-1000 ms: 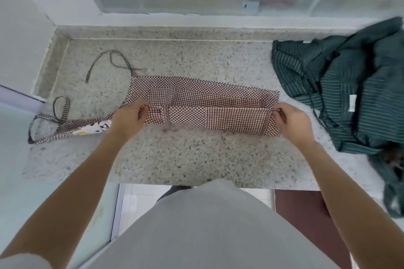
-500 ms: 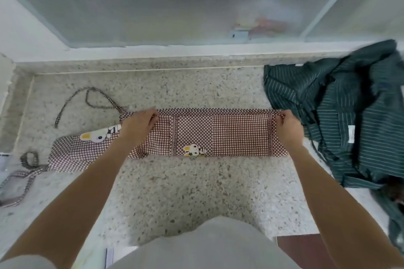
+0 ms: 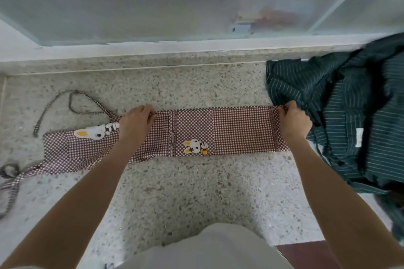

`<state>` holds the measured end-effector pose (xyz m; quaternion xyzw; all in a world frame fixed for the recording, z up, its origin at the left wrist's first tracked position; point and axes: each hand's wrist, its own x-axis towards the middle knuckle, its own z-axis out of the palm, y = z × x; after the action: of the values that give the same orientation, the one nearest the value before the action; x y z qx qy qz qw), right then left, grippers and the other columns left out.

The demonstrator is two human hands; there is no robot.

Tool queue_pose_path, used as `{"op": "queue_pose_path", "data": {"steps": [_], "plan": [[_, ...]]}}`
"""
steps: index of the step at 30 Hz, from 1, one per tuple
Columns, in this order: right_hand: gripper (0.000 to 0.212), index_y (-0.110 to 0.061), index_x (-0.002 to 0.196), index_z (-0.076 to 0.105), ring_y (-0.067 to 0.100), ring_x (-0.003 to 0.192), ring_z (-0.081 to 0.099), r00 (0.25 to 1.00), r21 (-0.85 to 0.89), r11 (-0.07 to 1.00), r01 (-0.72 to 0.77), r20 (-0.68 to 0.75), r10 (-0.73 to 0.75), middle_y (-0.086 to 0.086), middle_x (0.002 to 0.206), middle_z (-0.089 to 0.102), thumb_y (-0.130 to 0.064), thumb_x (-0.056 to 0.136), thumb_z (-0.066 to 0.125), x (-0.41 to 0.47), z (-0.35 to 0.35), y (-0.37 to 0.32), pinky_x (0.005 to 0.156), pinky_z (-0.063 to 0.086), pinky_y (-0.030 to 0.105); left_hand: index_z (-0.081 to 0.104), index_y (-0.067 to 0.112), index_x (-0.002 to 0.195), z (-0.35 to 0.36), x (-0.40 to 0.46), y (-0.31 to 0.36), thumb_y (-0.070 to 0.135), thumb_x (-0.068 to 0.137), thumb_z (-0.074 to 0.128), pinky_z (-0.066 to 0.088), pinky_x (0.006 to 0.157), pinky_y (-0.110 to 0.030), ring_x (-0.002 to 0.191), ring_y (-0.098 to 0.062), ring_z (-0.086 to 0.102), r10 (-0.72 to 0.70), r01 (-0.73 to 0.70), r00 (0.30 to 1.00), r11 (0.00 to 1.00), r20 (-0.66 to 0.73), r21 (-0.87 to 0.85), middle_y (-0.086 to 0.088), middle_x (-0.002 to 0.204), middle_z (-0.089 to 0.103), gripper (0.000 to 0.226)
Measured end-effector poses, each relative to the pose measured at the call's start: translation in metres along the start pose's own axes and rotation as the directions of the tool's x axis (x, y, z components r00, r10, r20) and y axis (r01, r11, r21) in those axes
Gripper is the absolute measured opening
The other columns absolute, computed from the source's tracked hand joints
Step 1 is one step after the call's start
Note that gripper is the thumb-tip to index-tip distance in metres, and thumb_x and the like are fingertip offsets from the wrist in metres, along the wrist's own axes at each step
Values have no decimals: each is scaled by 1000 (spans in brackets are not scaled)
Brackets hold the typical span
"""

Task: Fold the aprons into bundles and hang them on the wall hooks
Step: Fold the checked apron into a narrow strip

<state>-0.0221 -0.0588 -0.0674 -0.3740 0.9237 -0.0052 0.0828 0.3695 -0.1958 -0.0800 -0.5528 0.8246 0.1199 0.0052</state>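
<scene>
left hand [image 3: 136,123] grip – pinching checked apron [image 3: 238,131] | right hand [image 3: 294,123] grip – pinching its end

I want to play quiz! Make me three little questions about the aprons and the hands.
1. True or false: the checked apron lies folded into a long strip on the counter.
2. What does the right hand pinch?
A. the strip's right end
B. the striped apron
C. a loose strap
3. Fill in: the small patch near the strip's front edge shows a ____.

Key
1. True; the left hand pinches its far edge too.
2. A
3. bunny
</scene>
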Motion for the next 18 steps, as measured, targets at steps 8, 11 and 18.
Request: {"op": "queue_pose_path", "data": {"steps": [8, 11, 18], "plan": [[33, 0, 104, 55, 38, 87, 59, 981, 218, 973, -71, -159, 107, 21, 94, 64, -31, 91, 55, -52, 8, 43, 75, 45, 46, 58, 17, 102, 11, -43, 59, 52, 87, 43, 48, 80, -36, 93, -21, 56, 335, -339, 940, 936, -57, -94, -1, 101, 59, 41], [38, 5, 102, 58, 38, 87, 58, 995, 169, 981, -98, -19, 103, 25, 93, 64, -31, 93, 52, -78, 23, 54, 75, 47, 45, 54, 20, 104, 22, -67, 69, 63, 76, 51, 46, 75, -33, 91, -17, 51, 345, -335, 934, 935, 87, -114, 1, 102, 53, 52], [25, 0, 94, 59, 35, 78, 58, 995, 191, 981, 40, -100, -21, 20, 75, 64, -24, 90, 58, -95, 14, 69, 75, 42, 42, 69, 13, 97, 33, -93, 49, 10, 77, 72, 55, 62, -32, 81, -27, 65, 347, -341, 936, 936, 62, -89, -7, 94, 66, 21]]}}
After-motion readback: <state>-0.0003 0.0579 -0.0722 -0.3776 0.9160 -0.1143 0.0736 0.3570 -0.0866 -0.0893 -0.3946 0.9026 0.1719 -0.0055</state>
